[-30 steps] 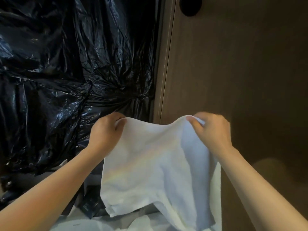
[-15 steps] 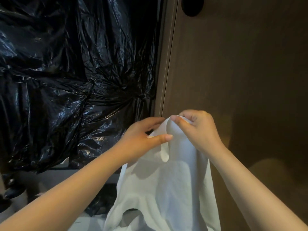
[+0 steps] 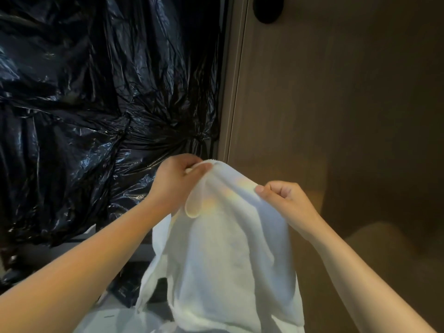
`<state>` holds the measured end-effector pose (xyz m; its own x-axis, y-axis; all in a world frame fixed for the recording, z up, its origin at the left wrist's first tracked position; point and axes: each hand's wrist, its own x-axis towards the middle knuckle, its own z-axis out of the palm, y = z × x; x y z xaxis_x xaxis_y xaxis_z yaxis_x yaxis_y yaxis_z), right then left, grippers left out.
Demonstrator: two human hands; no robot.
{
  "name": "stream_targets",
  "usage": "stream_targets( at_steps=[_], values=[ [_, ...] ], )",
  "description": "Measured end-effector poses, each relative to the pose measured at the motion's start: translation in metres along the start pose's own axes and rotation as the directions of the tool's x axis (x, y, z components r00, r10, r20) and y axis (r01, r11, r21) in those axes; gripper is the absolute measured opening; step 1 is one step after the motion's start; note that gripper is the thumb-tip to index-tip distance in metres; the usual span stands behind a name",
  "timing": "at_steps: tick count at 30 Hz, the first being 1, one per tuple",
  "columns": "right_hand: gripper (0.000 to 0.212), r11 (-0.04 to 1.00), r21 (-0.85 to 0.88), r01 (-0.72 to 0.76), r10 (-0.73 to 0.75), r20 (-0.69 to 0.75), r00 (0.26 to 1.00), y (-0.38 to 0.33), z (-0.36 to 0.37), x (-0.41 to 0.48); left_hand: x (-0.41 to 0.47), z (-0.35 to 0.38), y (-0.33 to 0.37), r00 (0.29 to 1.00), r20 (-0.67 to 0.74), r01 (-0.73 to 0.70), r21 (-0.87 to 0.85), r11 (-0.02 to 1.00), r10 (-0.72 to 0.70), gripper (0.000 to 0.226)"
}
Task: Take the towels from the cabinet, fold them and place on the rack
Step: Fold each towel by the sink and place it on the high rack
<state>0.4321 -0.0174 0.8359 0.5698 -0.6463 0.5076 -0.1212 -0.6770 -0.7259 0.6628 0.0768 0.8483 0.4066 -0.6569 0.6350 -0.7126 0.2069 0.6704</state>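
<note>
Both hands hold a white towel (image 3: 225,255) up in the air — the left hand (image 3: 174,186) pinches its top edge, the right hand (image 3: 287,204) grips the edge just beside it with curled fingers. The cloth hangs down between the forearms, in front of black plastic (image 3: 96,104) and a brown panel (image 3: 336,116).

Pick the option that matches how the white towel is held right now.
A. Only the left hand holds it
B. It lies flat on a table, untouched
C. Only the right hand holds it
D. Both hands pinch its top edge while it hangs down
D: the left hand and the right hand each pinch the top edge of the towel, which hangs down between the arms.
</note>
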Motion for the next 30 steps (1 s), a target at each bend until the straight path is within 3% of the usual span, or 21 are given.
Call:
stream_targets(
  at_steps=[6,11,14,16,18,20,24,30],
  values=[
    [0.044,0.998,-0.038,-0.042,0.041,-0.038,0.998,0.017,-0.023,-0.008,0.008,-0.006,-0.014,0.995,-0.097,0.044,0.067,0.997,-0.037,0.026],
    [0.034,0.993,-0.088,0.078,-0.093,-0.175,0.980,0.001,-0.056,0.010,0.017,-0.010,-0.013,0.988,-0.154,0.036,0.108,0.994,-0.019,0.026],
    [0.030,0.940,-0.309,0.144,-0.227,-0.252,0.941,-0.015,-0.066,0.026,0.019,-0.007,-0.011,0.986,-0.167,0.045,0.130,0.991,-0.023,0.027],
    [0.030,0.860,-0.492,0.137,-0.282,-0.233,0.931,-0.023,-0.061,0.030,0.017,-0.006,-0.013,0.990,-0.137,0.061,0.162,0.985,-0.039,0.019],
    [0.028,0.815,-0.567,0.123,-0.280,-0.200,0.939,-0.027,-0.054,0.030,0.012,-0.006,-0.013,0.994,-0.101,0.063,0.182,0.981,-0.045,0.023],
    [0.026,0.815,-0.567,0.118,-0.259,-0.174,0.950,-0.028,-0.047,0.028,0.004,-0.005,-0.009,0.995,-0.100,0.023,0.181,0.983,-0.005,0.036],
    [0.030,0.865,-0.474,0.166,-0.243,-0.106,0.964,-0.032,-0.030,0.027,-0.012,0.001,0.012,0.992,-0.021,-0.116,0.145,0.983,0.121,0.039],
    [0.038,0.902,-0.331,0.278,-0.312,-0.054,0.949,-0.046,-0.016,0.028,-0.020,0.012,0.034,0.970,0.233,-0.029,-0.142,0.989,0.061,0.043]
  ],
)
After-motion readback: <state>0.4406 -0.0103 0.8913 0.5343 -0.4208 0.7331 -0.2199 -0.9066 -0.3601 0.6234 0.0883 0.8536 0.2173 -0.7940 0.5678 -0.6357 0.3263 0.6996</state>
